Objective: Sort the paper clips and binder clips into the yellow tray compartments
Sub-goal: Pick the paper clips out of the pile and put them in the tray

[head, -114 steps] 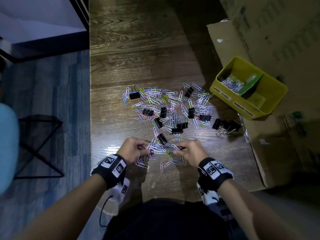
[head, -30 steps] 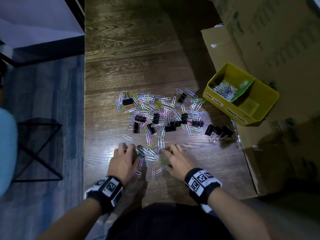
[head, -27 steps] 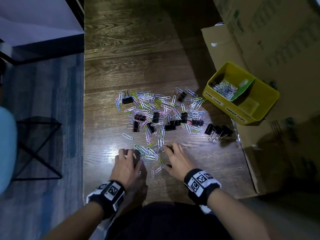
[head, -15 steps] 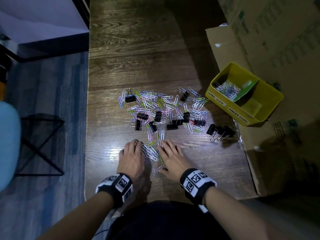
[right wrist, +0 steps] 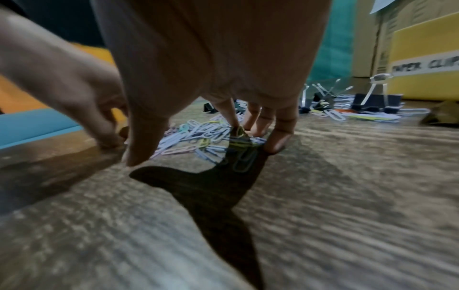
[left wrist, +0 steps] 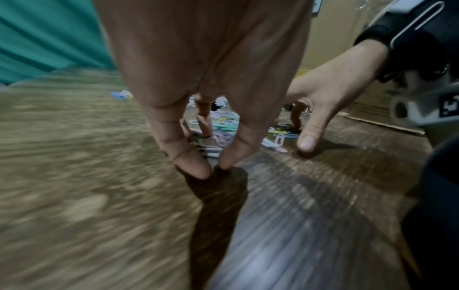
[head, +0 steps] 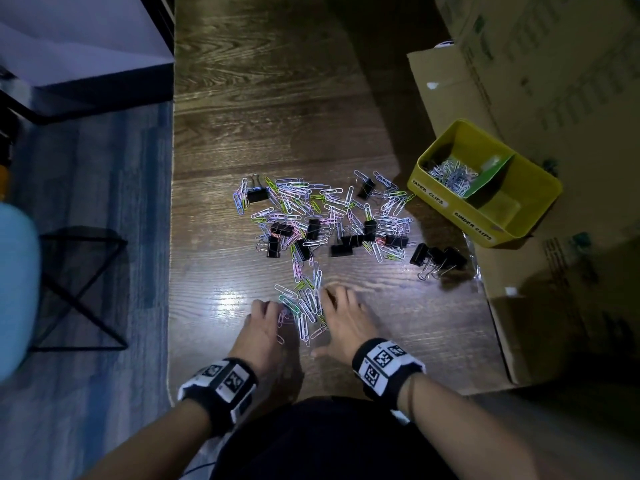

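Observation:
Coloured paper clips and black binder clips [head: 329, 220] lie spread over the wooden table. A small heap of paper clips [head: 304, 306] [right wrist: 198, 135] lies between my two hands. My left hand [head: 268, 311] [left wrist: 213, 166] has its bent fingertips on the table at the heap's left edge and holds nothing. My right hand [head: 337, 306] [right wrist: 206, 153] spreads its fingers on the heap's right side, tips pressing on clips. The yellow tray [head: 429, 199] [right wrist: 422, 49] stands at the right. Its labelled left compartment holds paper clips [head: 450, 173].
A group of binder clips [head: 436, 258] lies apart, near the tray's front. Cardboard boxes [head: 554, 81] stand to the right, with a flat cardboard sheet [head: 540, 306] under the tray. The table's left edge [head: 172, 271] drops to blue carpet and a black stool frame [head: 79, 289].
Both hands have pulled their fingers back toward me, dragging paper clips into a tighter heap between them. The left hand's fingers are more bent than half a second ago.

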Demonstrator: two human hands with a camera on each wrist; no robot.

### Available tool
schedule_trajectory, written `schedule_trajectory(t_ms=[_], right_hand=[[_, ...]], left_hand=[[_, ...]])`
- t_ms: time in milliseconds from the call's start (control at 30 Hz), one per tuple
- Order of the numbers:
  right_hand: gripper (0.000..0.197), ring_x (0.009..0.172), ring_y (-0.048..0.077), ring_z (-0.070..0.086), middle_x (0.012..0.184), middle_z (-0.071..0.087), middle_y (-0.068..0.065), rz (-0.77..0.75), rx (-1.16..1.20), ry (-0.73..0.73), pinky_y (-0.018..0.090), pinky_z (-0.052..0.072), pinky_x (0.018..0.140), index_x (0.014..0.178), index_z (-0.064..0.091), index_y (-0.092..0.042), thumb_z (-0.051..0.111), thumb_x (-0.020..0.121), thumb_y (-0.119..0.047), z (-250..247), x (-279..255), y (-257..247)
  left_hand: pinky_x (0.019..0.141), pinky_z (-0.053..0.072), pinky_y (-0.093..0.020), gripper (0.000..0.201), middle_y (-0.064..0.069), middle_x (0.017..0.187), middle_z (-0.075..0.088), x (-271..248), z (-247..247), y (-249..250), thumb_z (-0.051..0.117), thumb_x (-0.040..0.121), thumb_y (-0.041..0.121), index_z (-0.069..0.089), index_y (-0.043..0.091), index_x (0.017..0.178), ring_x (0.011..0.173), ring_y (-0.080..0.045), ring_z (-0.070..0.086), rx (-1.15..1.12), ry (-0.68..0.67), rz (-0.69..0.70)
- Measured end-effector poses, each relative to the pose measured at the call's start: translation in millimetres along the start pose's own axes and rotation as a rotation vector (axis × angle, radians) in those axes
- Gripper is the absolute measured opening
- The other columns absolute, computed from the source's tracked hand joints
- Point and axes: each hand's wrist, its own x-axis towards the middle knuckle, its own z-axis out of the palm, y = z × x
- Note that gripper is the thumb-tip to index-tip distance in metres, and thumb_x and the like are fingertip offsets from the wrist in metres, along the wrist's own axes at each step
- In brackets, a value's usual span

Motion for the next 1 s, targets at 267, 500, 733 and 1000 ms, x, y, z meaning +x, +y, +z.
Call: schedule_trajectory(t_ms=[267, 500, 733, 1000], right_hand=[[0.109, 0.119, 0.025, 0.032, 0.127, 0.031, 0.008, 0.149, 0.151, 0.100, 0.039, 0.037, 0.100, 0.140, 0.018, -0.018, 0.076, 0.059, -0.061, 5, 0, -3], [0.076, 0.123, 0.034, 0.032, 0.130, 0.035, 0.016, 0.114, 0.143, 0.102, 0.042, 0.036, 0.103, 0.138, 0.031, -0.010, 0.070, 0.078, -0.038, 11, 13, -12], [0.031, 0.116, 0.032, 0.052, 0.132, 0.051, 0.010, 0.036, 0.248, 0.033, 0.041, 0.045, 0.096, 0.120, 0.056, -0.012, 0.051, 0.089, -0.008, 3, 19, 9], [0.019, 0.098, 0.029, 0.063, 0.102, 0.069, 0.014, 0.230, 0.698, 0.089, 0.032, 0.048, 0.087, 0.105, 0.069, -0.006, 0.060, 0.089, -0.014, -13, 16, 33]], left_hand=[[0.073, 0.047, -0.026, 0.093, -0.006, 0.120, 0.031, 36, -10, 10, 0.081, 0.060, 0.019, 0.023, 0.031, 0.132, 0.099, -0.021, 0.043, 0.228, 0.066, 0.114], [0.098, 0.041, -0.038, 0.065, -0.009, 0.132, 0.039, 41, -7, 17, 0.072, 0.076, 0.022, 0.042, 0.025, 0.134, 0.112, -0.029, 0.043, 0.266, -0.042, 0.220], [0.089, 0.047, -0.036, 0.032, -0.010, 0.110, 0.060, 42, -7, 24, 0.063, 0.079, 0.011, 0.065, 0.014, 0.111, 0.100, -0.031, 0.059, 0.135, -0.045, 0.316], [0.068, 0.038, -0.020, 0.018, -0.011, 0.083, 0.072, 59, -26, 30, 0.075, 0.074, 0.026, 0.074, 0.014, 0.088, 0.080, -0.025, 0.066, -0.009, -0.046, 0.273]])
